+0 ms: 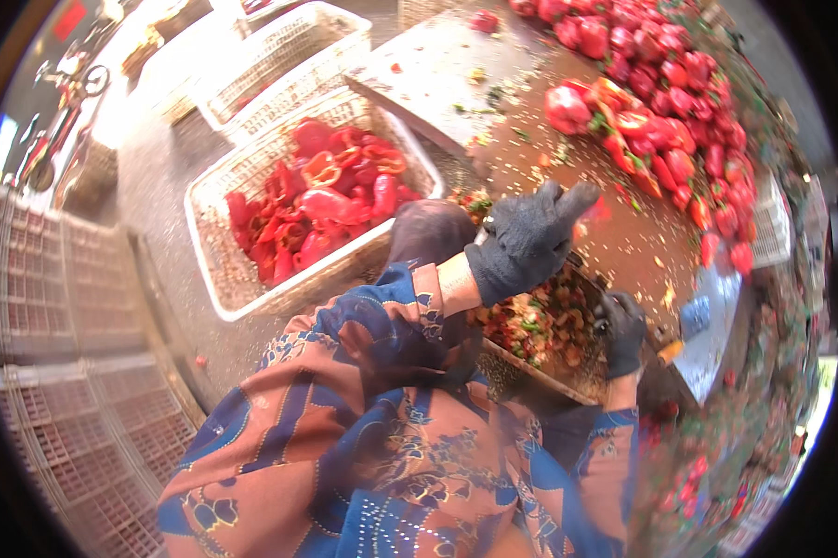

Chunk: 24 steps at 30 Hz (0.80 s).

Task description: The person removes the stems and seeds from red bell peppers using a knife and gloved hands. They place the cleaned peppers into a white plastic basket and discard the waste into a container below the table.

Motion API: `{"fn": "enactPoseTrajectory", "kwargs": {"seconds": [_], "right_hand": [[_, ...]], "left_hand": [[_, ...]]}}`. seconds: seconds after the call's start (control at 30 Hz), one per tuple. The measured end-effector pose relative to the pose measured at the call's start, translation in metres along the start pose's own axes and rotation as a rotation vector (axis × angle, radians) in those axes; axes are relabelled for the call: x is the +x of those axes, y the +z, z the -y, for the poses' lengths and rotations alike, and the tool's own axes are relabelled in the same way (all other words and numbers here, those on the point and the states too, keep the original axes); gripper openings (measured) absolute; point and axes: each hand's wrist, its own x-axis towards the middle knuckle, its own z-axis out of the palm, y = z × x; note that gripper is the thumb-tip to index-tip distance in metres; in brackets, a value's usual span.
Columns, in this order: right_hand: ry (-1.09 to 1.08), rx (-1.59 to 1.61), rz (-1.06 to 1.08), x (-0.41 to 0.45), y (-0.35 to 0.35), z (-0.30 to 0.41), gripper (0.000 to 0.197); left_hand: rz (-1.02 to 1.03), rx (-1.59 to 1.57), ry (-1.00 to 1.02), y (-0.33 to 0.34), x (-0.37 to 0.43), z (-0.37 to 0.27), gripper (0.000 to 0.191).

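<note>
My left hand (527,240), in a dark grey glove, is raised over the near edge of a brown work table (530,160). Its fingers point right, and a blurred red piece (594,209) shows just beyond them; whether the hand grips it is unclear. A small pale object (483,236) shows by its near side, too blurred to name. Lower right, my gloved right hand (622,331) is curled at the side of a bin of pepper cores and seeds (541,321). What it may hold is hidden.
A white plastic basket (206,258) of opened red peppers (335,202) stands left, with another basket (286,66) behind. Whole red bell peppers (659,84) are heaped on the table. Blue cloth (695,315) and a yellow-orange handle-like object (670,351) lie right. Stacked crates (63,335) stand far left.
</note>
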Motion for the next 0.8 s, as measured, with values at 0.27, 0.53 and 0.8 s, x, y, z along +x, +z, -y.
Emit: {"fn": "enactPoseTrajectory", "kwargs": {"seconds": [0.27, 0.53, 0.8], "right_hand": [[-0.484, -0.109, 0.258, 0.027, 0.072, 0.058, 0.018], [-0.222, -0.422, 0.023, 0.070, 0.033, 0.039, 0.023], [-0.634, -0.837, -0.211, 0.185, 0.052, 0.087, 0.011]], "left_hand": [[0.564, 0.012, 0.087, -0.003, -0.008, 0.008, 0.039], [-0.019, 0.346, -0.381, -0.132, -0.060, 0.153, 0.024], [-0.069, -0.875, -0.702, 0.027, 0.027, 0.099, 0.041]]}}
